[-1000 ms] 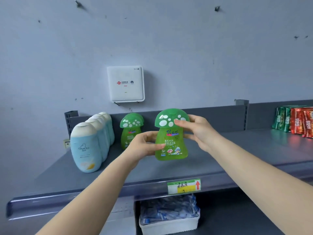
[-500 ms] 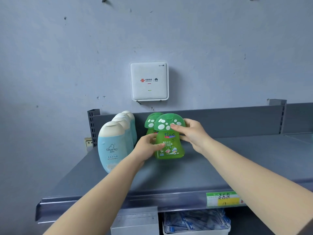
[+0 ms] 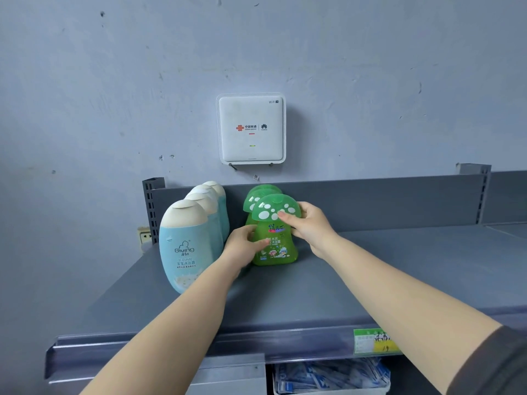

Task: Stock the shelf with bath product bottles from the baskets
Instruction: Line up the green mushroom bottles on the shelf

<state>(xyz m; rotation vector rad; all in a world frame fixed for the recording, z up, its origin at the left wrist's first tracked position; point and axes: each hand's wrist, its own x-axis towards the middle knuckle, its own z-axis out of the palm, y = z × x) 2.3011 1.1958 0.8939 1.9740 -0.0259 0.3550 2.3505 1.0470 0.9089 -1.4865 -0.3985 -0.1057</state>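
Left of the green mushroom bottle (image 3: 274, 238) stands a row of blue bottles (image 3: 186, 243) on the shelf (image 3: 399, 269). Your left hand (image 3: 244, 248) wraps its fingers round the mushroom bottle's body; your right hand (image 3: 309, 223) pinches its cap from the right. The bottle stands directly before a second mushroom bottle (image 3: 258, 193). You seem to be seating it; next, let go with both hands without tipping it.

Glossy translucent plastic mushroom bottle (image 3: 274, 240); matt shelf (image 3: 399, 275)
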